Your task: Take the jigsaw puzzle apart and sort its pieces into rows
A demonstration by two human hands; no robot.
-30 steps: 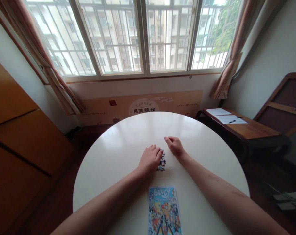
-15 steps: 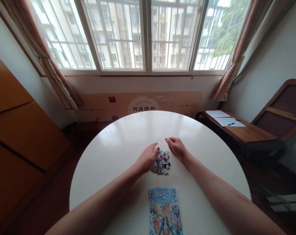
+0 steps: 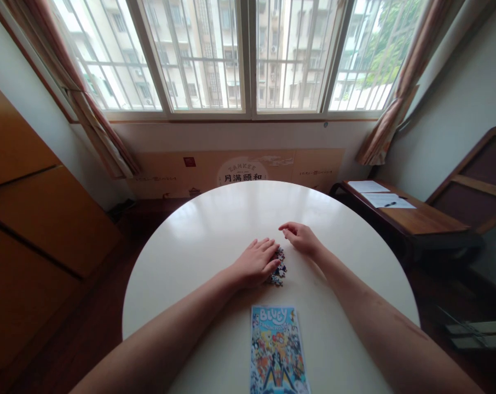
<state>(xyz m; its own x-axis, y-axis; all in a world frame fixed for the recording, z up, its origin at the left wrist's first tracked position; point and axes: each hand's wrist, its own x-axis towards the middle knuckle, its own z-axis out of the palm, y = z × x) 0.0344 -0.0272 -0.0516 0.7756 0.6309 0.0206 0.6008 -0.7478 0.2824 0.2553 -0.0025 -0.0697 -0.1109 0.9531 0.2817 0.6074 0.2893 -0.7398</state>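
My left hand [image 3: 257, 262] lies palm down with fingers spread over the left part of a pile of small puzzle pieces [image 3: 280, 268], hiding much of it. To the right and a little beyond the pile, my right hand [image 3: 300, 237] is held with its fingers bent and somewhat apart, and nothing shows between them. Nearer to me, a colourful printed sheet or booklet [image 3: 277, 347] marked "BLUEY" lies flat on the white table.
The round white table [image 3: 169, 295] has its far edge near a wall below a barred window. A wooden bench [image 3: 432, 218] with papers [image 3: 387, 200] and a pen stands at the right, a wooden cabinet [image 3: 30, 219] at the left.
My left hand has turned palm down and spread over the pile, covering more of it. My right hand's fingers have loosened from a curled pose. The view has shifted slightly.
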